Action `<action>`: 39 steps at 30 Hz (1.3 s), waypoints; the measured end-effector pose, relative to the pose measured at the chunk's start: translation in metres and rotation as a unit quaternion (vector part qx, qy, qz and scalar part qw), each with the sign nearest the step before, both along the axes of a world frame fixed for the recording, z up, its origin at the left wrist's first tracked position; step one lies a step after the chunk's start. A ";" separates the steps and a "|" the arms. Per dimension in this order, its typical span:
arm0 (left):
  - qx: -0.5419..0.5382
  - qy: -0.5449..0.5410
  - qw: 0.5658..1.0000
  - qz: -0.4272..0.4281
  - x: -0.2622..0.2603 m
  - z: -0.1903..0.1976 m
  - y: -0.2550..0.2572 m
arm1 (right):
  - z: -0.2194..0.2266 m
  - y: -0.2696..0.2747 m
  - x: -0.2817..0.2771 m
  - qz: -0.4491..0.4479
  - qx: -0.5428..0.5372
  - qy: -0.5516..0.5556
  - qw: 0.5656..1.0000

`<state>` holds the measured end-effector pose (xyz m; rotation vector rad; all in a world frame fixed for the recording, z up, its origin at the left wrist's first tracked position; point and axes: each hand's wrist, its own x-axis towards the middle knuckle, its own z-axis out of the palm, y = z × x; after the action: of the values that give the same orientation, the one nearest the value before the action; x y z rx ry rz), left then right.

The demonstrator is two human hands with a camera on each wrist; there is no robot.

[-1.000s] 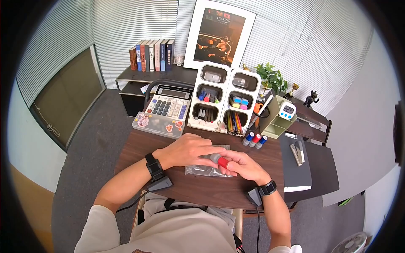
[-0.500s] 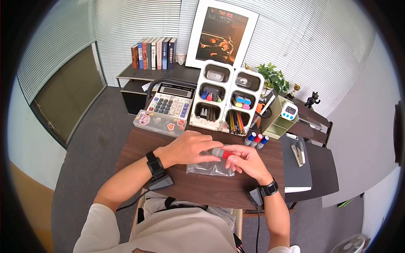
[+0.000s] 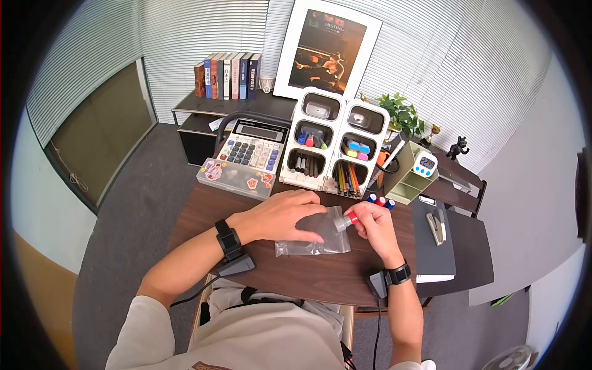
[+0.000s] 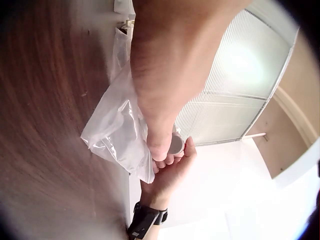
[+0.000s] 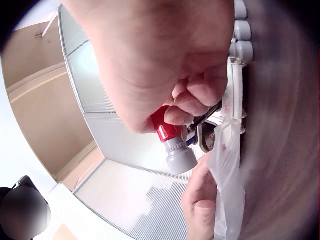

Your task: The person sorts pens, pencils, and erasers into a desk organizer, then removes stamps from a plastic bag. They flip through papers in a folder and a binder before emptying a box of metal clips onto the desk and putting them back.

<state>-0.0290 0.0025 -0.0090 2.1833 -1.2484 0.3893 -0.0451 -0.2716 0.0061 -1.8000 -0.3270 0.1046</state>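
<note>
Bright, even indoor light fills the head view, edges bowed inside a black circular vignette. In the left wrist view, a washed-out glare patch burns on the blinds beyond the left hand [image 4: 170,65], and the plastic bag [image 4: 120,132] beside it glints (crisp white streaks). The right wrist view blurs on the table [image 5: 280,130].

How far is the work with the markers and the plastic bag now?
Already done: the plastic bag lies out on the table. In hand: the right hand holds a red marker, outside the bag. Remaining, it seems: bagging this marker, and perhaps the three others standing beyond the right hand.
</note>
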 end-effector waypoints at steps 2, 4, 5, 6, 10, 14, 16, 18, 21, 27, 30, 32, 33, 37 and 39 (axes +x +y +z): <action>0.007 -0.002 1.000 0.000 -0.001 0.002 0.000 | -0.005 -0.003 0.005 -0.021 -0.026 -0.034 0.999; 0.013 0.004 1.000 -0.001 0.000 0.000 0.001 | -0.006 -0.005 0.006 -0.042 -0.051 -0.068 0.996; 0.018 0.009 1.000 -0.002 0.000 0.000 0.001 | -0.004 -0.005 0.006 -0.067 -0.105 -0.116 0.985; 0.018 0.010 1.000 -0.002 0.000 0.000 0.001 | -0.002 -0.005 0.006 -0.092 -0.159 -0.163 0.969; 0.039 0.039 0.998 0.008 -0.001 0.002 0.001 | 0.001 -0.008 0.007 -0.117 -0.226 -0.127 0.959; 0.046 0.041 0.998 0.013 -0.001 0.001 0.001 | 0.002 -0.003 0.006 -0.069 -0.130 -0.070 0.987; 0.046 0.038 0.998 0.012 0.001 -0.002 0.001 | 0.002 0.002 0.004 -0.063 -0.090 -0.015 0.994; 0.045 0.035 0.998 0.012 0.001 -0.002 0.001 | 0.000 0.005 0.003 -0.050 -0.055 -0.009 0.997; 0.050 0.037 0.998 0.016 0.000 -0.001 0.001 | 0.000 0.001 0.005 -0.064 -0.098 -0.035 0.993; 0.052 0.042 0.998 0.016 -0.001 0.001 0.002 | -0.003 -0.010 0.010 -0.138 -0.236 -0.124 0.954; 0.054 0.039 0.998 0.015 0.000 0.001 0.002 | -0.007 -0.011 0.012 -0.107 -0.197 -0.103 0.969; 0.058 0.039 0.997 0.016 -0.001 0.001 0.002 | -0.005 -0.007 0.010 -0.097 -0.174 -0.085 0.976; 0.058 0.039 0.997 0.016 0.000 0.001 0.002 | -0.004 -0.005 0.009 -0.086 -0.151 -0.068 0.982; 0.054 0.032 0.998 0.014 0.001 -0.002 0.002 | 0.000 0.000 0.006 -0.067 -0.101 -0.024 0.992; 0.053 0.031 0.998 0.014 0.001 -0.002 0.002 | 0.001 -0.002 0.006 -0.085 -0.145 -0.052 0.984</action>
<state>-0.0285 0.0042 -0.0110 2.2854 -1.2307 0.2698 -0.0386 -0.2733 0.0076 -2.1200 -0.2395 -0.0658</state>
